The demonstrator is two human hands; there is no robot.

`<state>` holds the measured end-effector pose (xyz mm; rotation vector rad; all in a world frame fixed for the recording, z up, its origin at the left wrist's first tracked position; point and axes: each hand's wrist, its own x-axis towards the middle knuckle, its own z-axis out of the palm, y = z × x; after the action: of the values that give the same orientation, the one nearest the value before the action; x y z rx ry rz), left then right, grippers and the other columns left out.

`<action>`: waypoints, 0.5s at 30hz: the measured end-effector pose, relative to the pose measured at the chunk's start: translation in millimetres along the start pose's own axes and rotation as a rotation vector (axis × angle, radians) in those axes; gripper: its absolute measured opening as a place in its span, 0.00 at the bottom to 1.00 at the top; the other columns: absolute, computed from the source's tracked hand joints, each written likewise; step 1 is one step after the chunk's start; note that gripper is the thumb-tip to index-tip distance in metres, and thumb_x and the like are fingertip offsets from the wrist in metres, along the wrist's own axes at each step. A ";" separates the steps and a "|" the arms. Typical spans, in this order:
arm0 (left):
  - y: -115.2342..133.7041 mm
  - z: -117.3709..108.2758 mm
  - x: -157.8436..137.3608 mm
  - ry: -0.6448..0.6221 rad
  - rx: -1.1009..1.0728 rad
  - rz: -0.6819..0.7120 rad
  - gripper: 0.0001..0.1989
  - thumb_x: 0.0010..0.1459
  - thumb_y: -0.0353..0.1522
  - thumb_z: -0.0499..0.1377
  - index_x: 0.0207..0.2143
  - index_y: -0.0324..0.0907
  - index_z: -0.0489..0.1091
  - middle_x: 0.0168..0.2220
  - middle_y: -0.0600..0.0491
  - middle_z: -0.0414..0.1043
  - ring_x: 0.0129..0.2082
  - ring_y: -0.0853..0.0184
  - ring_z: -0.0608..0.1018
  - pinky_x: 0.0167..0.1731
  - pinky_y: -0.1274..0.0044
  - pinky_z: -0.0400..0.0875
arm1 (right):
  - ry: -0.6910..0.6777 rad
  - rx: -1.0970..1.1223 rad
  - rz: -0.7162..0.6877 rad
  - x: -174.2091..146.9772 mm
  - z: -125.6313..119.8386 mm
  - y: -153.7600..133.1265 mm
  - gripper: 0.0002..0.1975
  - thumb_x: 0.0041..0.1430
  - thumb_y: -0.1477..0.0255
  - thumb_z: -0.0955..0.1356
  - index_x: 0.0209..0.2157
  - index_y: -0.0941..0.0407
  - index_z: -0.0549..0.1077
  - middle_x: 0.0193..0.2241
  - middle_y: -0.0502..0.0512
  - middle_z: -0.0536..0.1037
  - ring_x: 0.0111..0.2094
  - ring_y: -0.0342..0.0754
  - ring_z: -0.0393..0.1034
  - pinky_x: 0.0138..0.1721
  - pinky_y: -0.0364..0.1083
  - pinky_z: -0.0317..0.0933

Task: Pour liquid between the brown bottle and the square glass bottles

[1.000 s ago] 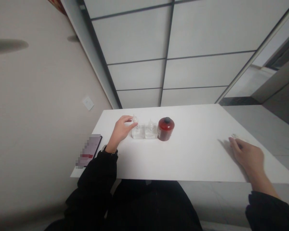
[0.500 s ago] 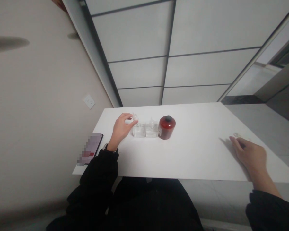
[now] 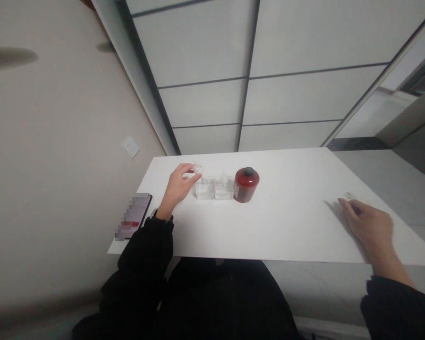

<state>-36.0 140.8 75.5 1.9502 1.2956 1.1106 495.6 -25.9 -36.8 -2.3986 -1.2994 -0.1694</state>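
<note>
My left hand (image 3: 179,184) is closed in a pinch on a small clear round stopper (image 3: 197,168). It holds the stopper just above the left of two square clear glass bottles (image 3: 205,191). The other glass bottle (image 3: 224,191) stands right beside it, with a clear rounded top on it. Touching or nearly touching that one is a reddish-brown bottle (image 3: 246,185) with a dark cap. Far to the right, my right hand (image 3: 370,226) rests low over the table with its fingers curled together. A small clear object (image 3: 349,195) shows just past its fingertips; whether the fingers grip anything is hidden.
Everything stands on a white table (image 3: 269,231). A phone (image 3: 136,217) lies at its left edge, near the wall with a socket (image 3: 131,147). White panelled doors (image 3: 290,99) rise behind the table.
The view has tilted slightly, so the scene sits a little higher. My left hand keeps its pinch over the left bottle, and the right hand stays almost in place.
</note>
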 end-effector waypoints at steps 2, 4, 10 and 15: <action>-0.1 -0.4 0.0 -0.005 -0.003 -0.001 0.12 0.62 0.41 0.67 0.44 0.46 0.79 0.54 0.46 0.79 0.50 0.59 0.82 0.48 0.68 0.81 | 0.000 0.004 -0.004 -0.6 -0.2 -0.6 0.31 0.64 0.44 0.57 0.26 0.53 0.75 0.21 0.60 0.74 0.23 0.50 0.56 0.29 0.48 0.46; -0.7 -1.2 0.4 -0.002 0.003 0.003 0.12 0.63 0.41 0.66 0.45 0.46 0.80 0.54 0.46 0.79 0.50 0.58 0.82 0.49 0.67 0.80 | 0.004 0.009 -0.004 -1.2 -0.2 -1.4 0.31 0.62 0.43 0.57 0.27 0.53 0.75 0.22 0.61 0.74 0.23 0.51 0.56 0.29 0.49 0.46; -6.3 -3.3 2.2 0.034 0.050 0.042 0.11 0.63 0.42 0.66 0.41 0.44 0.79 0.51 0.46 0.80 0.52 0.57 0.81 0.58 0.62 0.77 | 0.006 0.015 0.011 -1.5 -0.2 -1.4 0.30 0.58 0.44 0.57 0.28 0.53 0.75 0.22 0.60 0.73 0.23 0.51 0.56 0.30 0.49 0.47; -9.3 -2.3 1.9 0.044 0.069 0.089 0.11 0.64 0.42 0.66 0.43 0.45 0.80 0.54 0.46 0.79 0.58 0.56 0.80 0.64 0.59 0.73 | -0.006 0.016 0.012 -0.5 0.4 1.3 0.29 0.59 0.45 0.57 0.30 0.53 0.77 0.22 0.60 0.73 0.23 0.52 0.58 0.30 0.49 0.47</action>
<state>-42.0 146.2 70.0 2.0624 1.2977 1.1721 496.4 -26.8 -37.7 -2.3949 -1.2837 -0.1479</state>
